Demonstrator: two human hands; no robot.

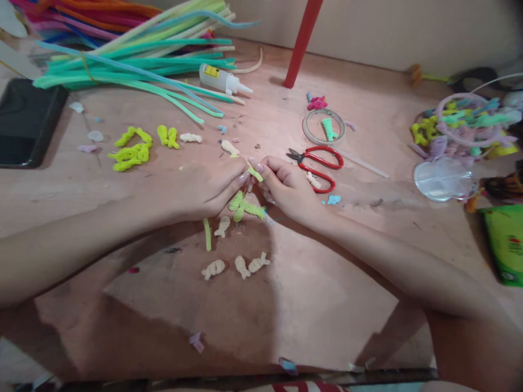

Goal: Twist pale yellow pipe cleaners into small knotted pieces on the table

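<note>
My left hand (220, 185) and my right hand (288, 188) meet near the middle of the table. Between their fingertips both pinch a short light-green pipe cleaner (255, 173). Just below the fingers lie several light-green twisted pipe cleaner pieces (241, 207). A straight light-green length (207, 235) pokes out beneath my left hand. Small cream fish-shaped pieces (213, 269) rest closer to me, and another cream piece (229, 148) sits just beyond my fingers. Right of my right hand are red-handled scissors (322, 158), their blades slightly apart.
Bundled pipe cleaners (134, 68) and a glue bottle (223, 80) lie at the back left, with a phone (28, 122) at the left edge. A red post (302, 46) rises behind a tape ring (324, 126). Colourful twisted pieces (461, 122) and a green packet (504, 245) are at the right.
</note>
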